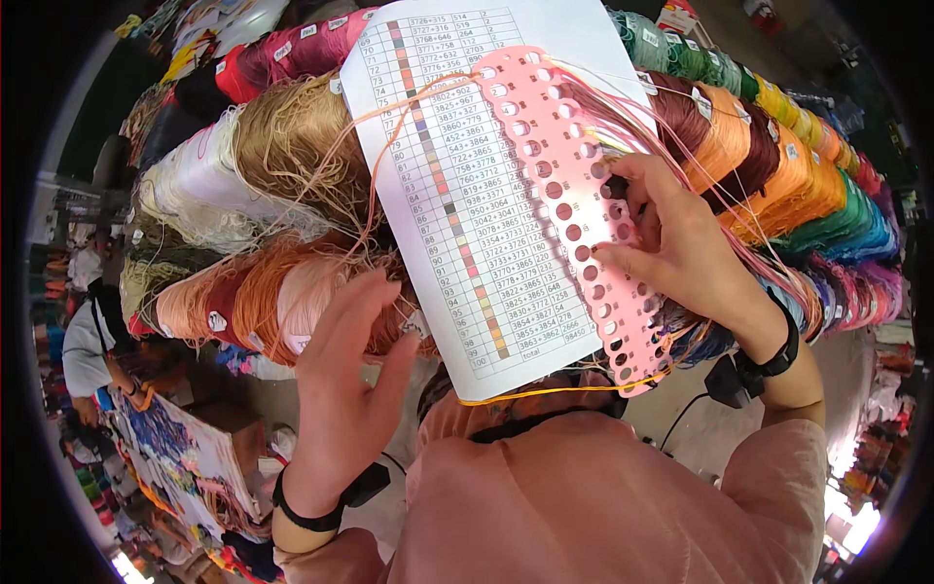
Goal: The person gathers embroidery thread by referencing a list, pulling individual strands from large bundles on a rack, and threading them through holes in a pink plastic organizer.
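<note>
A long pink thread card with punched holes down both edges lies slantwise over a printed paper chart. My right hand is curled at the card's right edge, its thumb resting on the card and its fingers bent over the rim. Pink and white threads run from the holes past this hand to the right. My left hand hovers near the skeins left of the chart, thumb and fingers apart, with nothing visible in it. An orange thread crosses the chart from the card's upper left.
Rows of thread skeins surround the chart: white and tan at left, orange at right. A yellow cord crosses the chart's lower edge. Farther left, another person is beside a table covered with threads.
</note>
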Motion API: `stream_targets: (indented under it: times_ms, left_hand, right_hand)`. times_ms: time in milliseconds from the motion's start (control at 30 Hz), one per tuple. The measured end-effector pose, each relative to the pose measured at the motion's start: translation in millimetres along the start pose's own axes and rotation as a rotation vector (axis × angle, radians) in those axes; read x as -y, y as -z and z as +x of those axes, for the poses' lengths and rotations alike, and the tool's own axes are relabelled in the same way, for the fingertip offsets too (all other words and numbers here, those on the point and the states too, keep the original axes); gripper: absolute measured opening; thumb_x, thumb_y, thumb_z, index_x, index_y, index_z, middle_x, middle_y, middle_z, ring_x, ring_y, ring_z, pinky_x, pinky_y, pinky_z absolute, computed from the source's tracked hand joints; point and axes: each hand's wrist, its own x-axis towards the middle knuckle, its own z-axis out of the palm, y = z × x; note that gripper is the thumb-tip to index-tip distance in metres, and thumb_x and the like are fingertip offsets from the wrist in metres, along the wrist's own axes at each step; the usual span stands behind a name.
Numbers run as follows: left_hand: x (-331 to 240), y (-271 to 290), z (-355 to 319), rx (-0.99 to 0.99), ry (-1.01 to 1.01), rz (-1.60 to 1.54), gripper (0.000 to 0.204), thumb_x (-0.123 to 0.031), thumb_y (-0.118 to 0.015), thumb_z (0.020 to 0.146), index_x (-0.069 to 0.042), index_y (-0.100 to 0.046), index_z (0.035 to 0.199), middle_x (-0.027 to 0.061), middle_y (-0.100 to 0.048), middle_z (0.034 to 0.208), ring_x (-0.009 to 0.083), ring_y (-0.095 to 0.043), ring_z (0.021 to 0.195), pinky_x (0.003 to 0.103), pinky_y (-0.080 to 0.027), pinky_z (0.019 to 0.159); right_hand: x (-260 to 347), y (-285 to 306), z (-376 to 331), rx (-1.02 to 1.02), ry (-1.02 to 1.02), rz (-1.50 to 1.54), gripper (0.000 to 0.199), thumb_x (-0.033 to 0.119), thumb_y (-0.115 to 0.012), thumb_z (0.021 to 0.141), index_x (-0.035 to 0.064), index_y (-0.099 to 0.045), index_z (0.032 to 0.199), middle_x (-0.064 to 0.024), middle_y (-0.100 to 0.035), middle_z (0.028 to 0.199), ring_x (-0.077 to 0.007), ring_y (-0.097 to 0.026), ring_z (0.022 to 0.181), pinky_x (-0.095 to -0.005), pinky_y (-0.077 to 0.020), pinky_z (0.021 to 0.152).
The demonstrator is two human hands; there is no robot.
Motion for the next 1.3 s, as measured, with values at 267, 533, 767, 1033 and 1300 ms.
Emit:
stream_targets:
  times_ms: [267,533,767,1033,1300]
  left_hand:
    - [15.3,-25.8,31.8,0.064,0.339,-0.681,0.028,0.004,-0.054,0.075,0.001,-0.049,0.103,0.0100,-0.057,0.093,0.0094,-0.054,0.079,0.020,-0.043,0.067]
    - [35.0,-12.1,34.8,0.067,0.393,-0.525,0.019,0.005,-0.051,0.077,0.002,-0.054,0.095,0.0020,-0.057,0.079,0.0054,-0.051,0.070,0.018,-0.041,0.064]
    - [21.2,-15.2,36.6,-0.063,0.013,-0.167,0.021,0.004,-0.055,0.073,-0.001,-0.057,0.094,0.0097,-0.052,0.096,0.0122,-0.050,0.082,0.022,-0.042,0.067]
    - [14.8,-33.9,5.5,-0.079,-0.394,0.268,0.026,-0.002,-0.060,0.063,-0.005,-0.061,0.088,0.0024,-0.043,0.076,0.0185,-0.043,0.072,0.030,-0.034,0.064]
    - [29.2,-38.5,5.1,-0.012,-0.409,0.303,0.030,-0.006,-0.056,0.065,-0.006,-0.060,0.095,-0.0004,-0.043,0.074,0.0160,-0.043,0.074,0.029,-0.034,0.066]
  right_hand:
    - [-24.6,0.7,9.4,0.179,-0.175,0.728,0.034,-0.006,-0.055,0.073,0.0055,-0.033,0.097,-0.0033,-0.043,0.069,-0.0056,-0.047,0.055,-0.0178,-0.0394,0.046]
    - [-31.2,11.8,-0.5,0.022,-0.185,0.835,0.032,-0.004,-0.052,0.076,0.0083,-0.033,0.097,0.0012,-0.044,0.069,-0.0036,-0.046,0.051,-0.0141,-0.0345,0.042]
    - [-45.8,-0.3,-13.1,-0.151,-0.177,0.722,0.032,-0.003,-0.051,0.077,0.0069,-0.033,0.101,-0.0002,-0.045,0.072,-0.0051,-0.050,0.059,-0.0156,-0.0376,0.046]
    - [-32.4,-0.8,-20.7,-0.343,-0.124,0.404,0.029,-0.002,-0.054,0.073,0.0023,-0.041,0.098,-0.0014,-0.042,0.084,-0.0060,-0.045,0.066,-0.0166,-0.0362,0.056]
    - [-5.1,1.0,-16.7,-0.570,0.096,0.095,0.026,-0.001,-0.056,0.069,0.0014,-0.048,0.093,-0.0037,-0.045,0.091,-0.0088,-0.041,0.067,-0.0198,-0.0342,0.056]
